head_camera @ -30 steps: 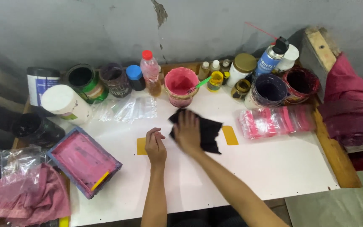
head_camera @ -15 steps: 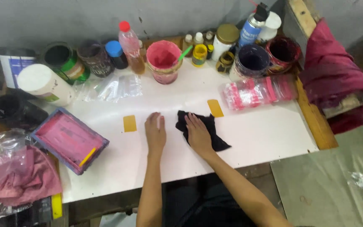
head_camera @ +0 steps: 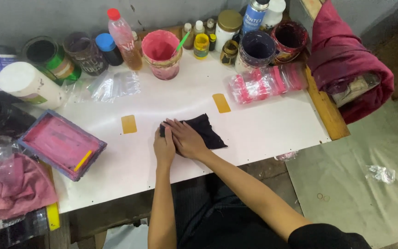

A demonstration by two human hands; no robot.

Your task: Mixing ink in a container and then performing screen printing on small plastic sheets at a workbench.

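**Meanwhile, both hands press a black cloth at a paint bench**

Partly hidden under the two hands, the black cloth (head_camera: 203, 130) lies near the middle of the white table (head_camera: 263, 124), between two yellow tape marks (head_camera: 129, 124); only its right half and a dark corner at the left show. The right hand (head_camera: 186, 137) lies flat on the cloth, fingers spread and pointing left, palm down, gripping nothing. The left hand (head_camera: 164, 146) rests just beside it, touching it, fingers extended onto the cloth's left edge; whether those fingertips pinch the fabric cannot be told. Both forearms run up from the bottom of the frame, the right one crossing in from the lower right, its shoulder cut off by the edge.

Along the back of the table stand paint pots, among them a pink bucket (head_camera: 161, 53) with a green stick, and a red-capped bottle (head_camera: 123, 38). A pink-stained screen frame (head_camera: 61, 144) sits at the left, a plastic bag of pink items (head_camera: 266, 82) at the right. A maroon cloth (head_camera: 346, 69) hangs past the table's right end, its contents hard to make out.
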